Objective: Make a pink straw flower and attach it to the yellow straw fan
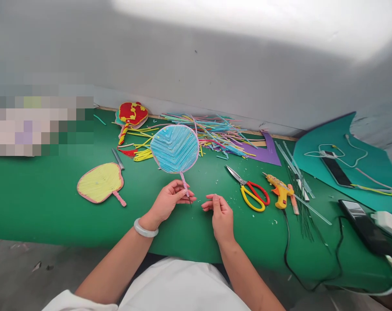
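A round blue hand fan [174, 149] with a pink rim is upright over the table. My left hand [170, 199] pinches its thin pink-wrapped handle [183, 180], and a bit of dark stem sticks out below the fingers. Just to the right, apart from the fan, my right hand [219, 214] has its fingers curled with the thumb laid against them; nothing shows in it. On the left lies a yellow leaf-shaped fan [100, 183] with a pink rim and short pink handle. Scissors [250, 190] with red and yellow handles lie right of my right hand.
Behind are a red-and-yellow fan [132, 114] and a heap of coloured pipe cleaners [215, 134]. To the right sit a yellow glue gun [280, 190] with its cord, glue sticks [294, 164], dark wires, a teal sheet [307, 151] and a phone [361, 222].
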`<action>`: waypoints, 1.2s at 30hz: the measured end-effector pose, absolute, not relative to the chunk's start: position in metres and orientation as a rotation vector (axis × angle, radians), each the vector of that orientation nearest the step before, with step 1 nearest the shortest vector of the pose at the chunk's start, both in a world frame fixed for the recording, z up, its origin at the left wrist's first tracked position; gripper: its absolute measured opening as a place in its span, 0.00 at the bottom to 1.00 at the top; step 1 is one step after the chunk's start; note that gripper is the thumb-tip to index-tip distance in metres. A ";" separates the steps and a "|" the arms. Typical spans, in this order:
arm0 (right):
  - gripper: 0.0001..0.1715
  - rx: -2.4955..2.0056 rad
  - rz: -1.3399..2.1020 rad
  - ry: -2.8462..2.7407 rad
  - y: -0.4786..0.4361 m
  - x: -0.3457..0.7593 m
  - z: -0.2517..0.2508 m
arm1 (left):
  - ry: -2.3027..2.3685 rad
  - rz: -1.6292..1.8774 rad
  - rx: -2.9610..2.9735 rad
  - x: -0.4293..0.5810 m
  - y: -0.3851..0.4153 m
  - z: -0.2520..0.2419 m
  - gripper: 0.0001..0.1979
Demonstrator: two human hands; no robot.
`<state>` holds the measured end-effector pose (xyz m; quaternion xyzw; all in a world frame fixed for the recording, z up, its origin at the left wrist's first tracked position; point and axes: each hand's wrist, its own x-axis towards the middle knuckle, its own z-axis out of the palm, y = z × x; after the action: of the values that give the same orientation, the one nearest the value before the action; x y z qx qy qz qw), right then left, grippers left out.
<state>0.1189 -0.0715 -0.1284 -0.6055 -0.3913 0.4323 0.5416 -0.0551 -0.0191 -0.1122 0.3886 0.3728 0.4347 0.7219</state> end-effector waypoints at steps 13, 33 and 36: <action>0.24 -1.425 1.056 -1.244 -0.071 0.114 -0.136 | 0.807 1.006 0.861 -0.056 -0.020 -0.114 0.16; 0.13 -1.370 1.050 -1.524 -0.072 0.107 -0.138 | 0.709 1.115 0.637 -0.053 -0.023 -0.105 0.18; 0.14 -1.365 1.037 -1.559 -0.072 0.107 -0.140 | 0.739 1.145 0.643 -0.054 -0.023 -0.107 0.17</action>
<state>0.1070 -0.0715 -0.1396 -0.5397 -0.6164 0.4101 0.4008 -0.0543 -0.0229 -0.1074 0.2919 0.3355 0.5198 0.7294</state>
